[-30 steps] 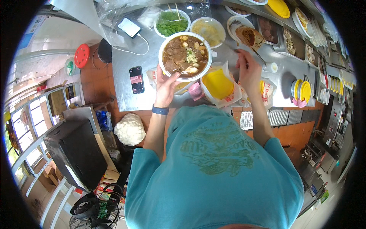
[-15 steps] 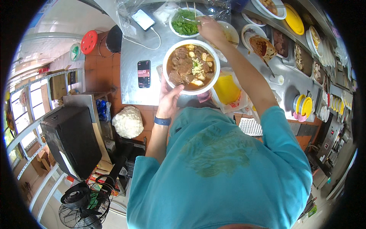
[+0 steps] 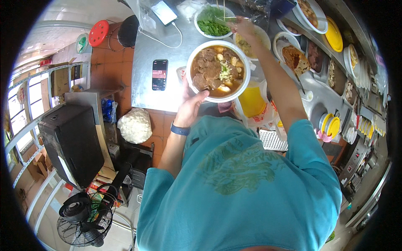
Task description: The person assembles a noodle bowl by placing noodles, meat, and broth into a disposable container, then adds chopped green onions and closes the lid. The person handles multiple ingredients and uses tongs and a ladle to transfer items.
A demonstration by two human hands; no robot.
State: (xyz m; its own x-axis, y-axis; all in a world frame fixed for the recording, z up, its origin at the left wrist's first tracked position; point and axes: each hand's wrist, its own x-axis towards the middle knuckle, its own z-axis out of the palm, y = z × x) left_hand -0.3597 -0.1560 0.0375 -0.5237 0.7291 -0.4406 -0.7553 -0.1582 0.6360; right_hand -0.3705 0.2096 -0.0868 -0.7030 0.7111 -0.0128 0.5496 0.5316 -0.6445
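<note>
A white round bowl (image 3: 191,62) of brown meat stew topped with chopped garlic is held by my left hand (image 3: 192,108), which is closed on its near left side with the thumb on the rim. My right hand (image 3: 243,28) reaches over the table, fingers closed on a thin metal utensil (image 3: 228,19) whose kind I cannot make out. It is at the right edge of a white bowl of chopped greens (image 3: 212,23), where two thin sticks (image 3: 217,5) also show. Below my right wrist stands a white bowl with yellowish contents (image 3: 257,39).
A phone (image 3: 159,75) lies left of the stew bowl; a white device (image 3: 164,12) with a cable lies farther back. Right of my forearm are a yellow lid in a plastic bag (image 3: 251,102), a brown-stained ladle (image 3: 295,58) and trays of ingredients (image 3: 315,54). A fan (image 3: 86,226) stands lower left.
The view has shifted a little, moving the table things rightward. My right hand has drawn slightly right, toward the edge of the greens bowl. My left hand keeps its hold on the stew bowl.
</note>
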